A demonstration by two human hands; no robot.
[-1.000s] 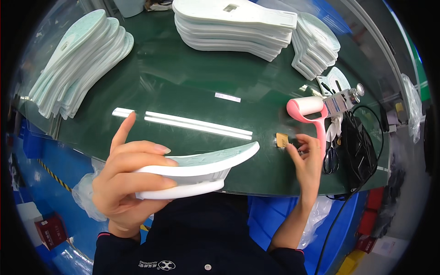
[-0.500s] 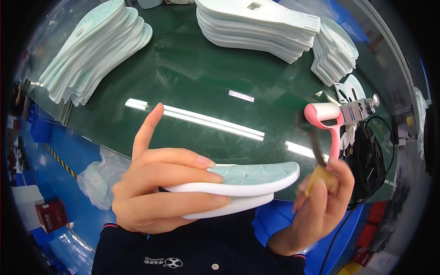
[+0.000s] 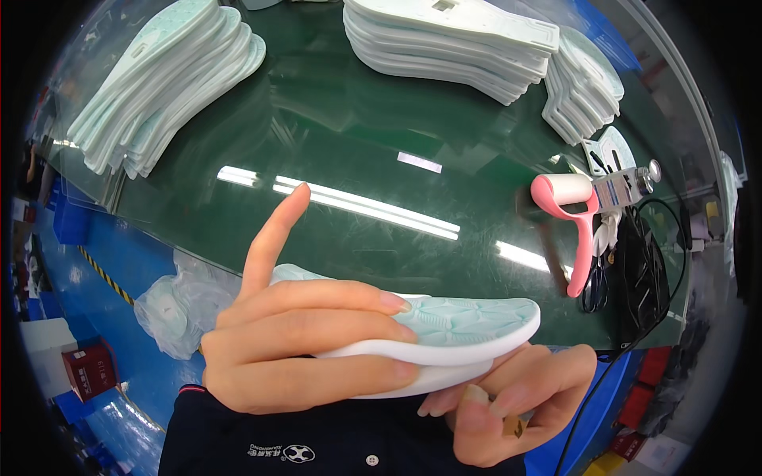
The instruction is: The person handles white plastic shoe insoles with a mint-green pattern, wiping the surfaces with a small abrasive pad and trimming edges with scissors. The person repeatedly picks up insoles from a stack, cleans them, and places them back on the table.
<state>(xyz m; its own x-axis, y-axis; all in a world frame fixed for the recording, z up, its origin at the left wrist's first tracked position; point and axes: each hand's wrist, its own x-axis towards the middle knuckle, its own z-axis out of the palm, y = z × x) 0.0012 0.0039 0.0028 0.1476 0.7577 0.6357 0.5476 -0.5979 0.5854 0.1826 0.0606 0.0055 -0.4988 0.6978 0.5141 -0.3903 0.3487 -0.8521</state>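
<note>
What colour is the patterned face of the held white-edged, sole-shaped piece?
The patterned face is pale green, clearest in the head view.

Worktable: dark green, glossy surface, bright reflections across its middle
Roller: pink handle, white roll, lying toward the surface's right edge
Bottle: clear, metal-topped, just beside the roller, closer to the right edge
Scissors: dark handles, close to the near right corner
Black bag: along the right edge, beside the scissors
Plastic bag: clear, crumpled, off the near edge, toward the left corner
Floor: blue, with black-and-yellow tape beyond the near left corner
Box: dark red, on the floor, well apart from that corner
</note>
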